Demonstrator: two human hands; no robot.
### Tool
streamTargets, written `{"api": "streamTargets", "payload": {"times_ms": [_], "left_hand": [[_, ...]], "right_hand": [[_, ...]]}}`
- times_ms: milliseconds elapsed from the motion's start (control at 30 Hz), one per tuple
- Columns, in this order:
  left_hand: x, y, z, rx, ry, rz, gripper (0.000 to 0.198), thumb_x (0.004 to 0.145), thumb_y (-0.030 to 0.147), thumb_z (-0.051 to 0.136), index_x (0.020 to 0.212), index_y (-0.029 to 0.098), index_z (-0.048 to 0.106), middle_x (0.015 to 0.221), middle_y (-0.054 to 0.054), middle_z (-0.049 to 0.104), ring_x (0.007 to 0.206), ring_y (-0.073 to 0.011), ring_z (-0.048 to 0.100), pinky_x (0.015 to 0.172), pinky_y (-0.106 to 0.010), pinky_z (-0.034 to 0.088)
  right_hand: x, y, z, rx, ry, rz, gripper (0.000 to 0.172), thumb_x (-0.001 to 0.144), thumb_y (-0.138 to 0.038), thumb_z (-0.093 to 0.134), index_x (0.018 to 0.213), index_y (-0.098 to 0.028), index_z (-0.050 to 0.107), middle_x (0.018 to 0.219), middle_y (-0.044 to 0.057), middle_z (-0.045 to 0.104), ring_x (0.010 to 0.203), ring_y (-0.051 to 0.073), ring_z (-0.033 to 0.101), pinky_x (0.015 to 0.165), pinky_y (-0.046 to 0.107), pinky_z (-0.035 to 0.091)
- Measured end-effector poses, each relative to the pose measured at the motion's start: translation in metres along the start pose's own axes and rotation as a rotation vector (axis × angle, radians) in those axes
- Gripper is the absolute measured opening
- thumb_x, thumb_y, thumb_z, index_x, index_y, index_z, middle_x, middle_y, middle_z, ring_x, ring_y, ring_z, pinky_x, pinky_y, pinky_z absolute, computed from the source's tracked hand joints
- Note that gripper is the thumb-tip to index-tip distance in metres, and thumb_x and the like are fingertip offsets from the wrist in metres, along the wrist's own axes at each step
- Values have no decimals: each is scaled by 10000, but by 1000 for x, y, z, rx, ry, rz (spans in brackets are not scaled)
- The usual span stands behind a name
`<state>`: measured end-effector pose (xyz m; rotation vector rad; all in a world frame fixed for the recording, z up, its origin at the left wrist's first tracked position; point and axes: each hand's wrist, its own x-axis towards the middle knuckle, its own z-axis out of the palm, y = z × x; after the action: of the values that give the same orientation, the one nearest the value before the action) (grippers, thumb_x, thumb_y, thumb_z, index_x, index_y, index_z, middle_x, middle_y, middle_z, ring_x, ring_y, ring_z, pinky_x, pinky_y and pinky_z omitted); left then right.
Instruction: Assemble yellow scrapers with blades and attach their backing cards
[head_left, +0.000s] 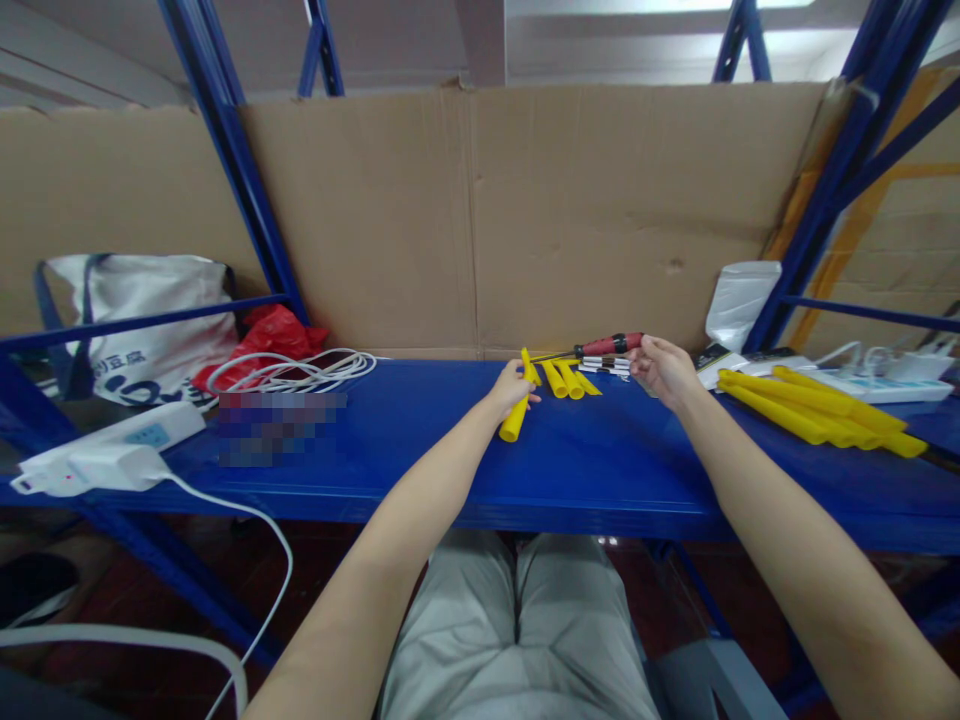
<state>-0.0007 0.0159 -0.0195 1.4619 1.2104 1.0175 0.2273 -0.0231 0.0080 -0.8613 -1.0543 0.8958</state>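
Left hand (511, 386) around yellow tube (513, 425), screwdriver (611, 345) in right hand (663, 369).

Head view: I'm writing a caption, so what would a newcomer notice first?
Probably the yellow tubes against the blue table: one in the left hand near the middle, more piled at the right. The red-and-black screwdriver in the right hand likely comes next. A red bag lies at the left.

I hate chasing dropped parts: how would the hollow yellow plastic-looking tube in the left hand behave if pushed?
The hollow yellow tube probably weighs little, given its open end. It looks fairly stiff, running straight through the bare left hand. Its round side would likely let it roll across the flat blue shelf.
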Motion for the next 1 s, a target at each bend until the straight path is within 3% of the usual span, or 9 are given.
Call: {"api": "streamTargets", "payload": {"times_ms": [167,433,600,733,1000], "left_hand": [[-1,0,0,8,-5,10,505,776,-11,480,1221,209,384,1052,-71,611,525,-61,606,376,-122,384],[1,-2,1,3,-2,19,497,779,-9,500,1211,216,404,1037,-61,607,542,-70,617,398,-138,403],[1,-2,1,6,-6,23,503,778,-22,480,1215,211,392,1044,-63,605,525,-59,604,395,-133,400],[1,-1,1,14,-7,15,515,778,-29,467,1227,207,376,1029,-56,609,513,-48,588,395,-123,394],[-2,2,2,9,7,10,496,775,-35,468,1209,192,390,1017,-60,607,507,-46,582,388,-123,390]], "right_hand": [[1,1,1,-15,61,-47,320,739,-403,693,665,-200,456,455,-60,499,345,62,429,344,166,368],[2,3,2,36,142,-25,331,699,-337,717,629,-207,421,407,-75,432,332,66,398,317,176,336],[3,5,0,-12,89,-41,315,703,-433,702,675,-209,483,362,-92,362,308,66,360,303,170,294],[2,2,0,-9,50,-38,302,726,-456,687,717,-186,552,389,-68,418,330,60,386,316,161,306],[2,0,-1,-11,-13,-56,324,706,-426,720,675,-176,517,547,-25,569,384,63,491,346,167,363]]}}
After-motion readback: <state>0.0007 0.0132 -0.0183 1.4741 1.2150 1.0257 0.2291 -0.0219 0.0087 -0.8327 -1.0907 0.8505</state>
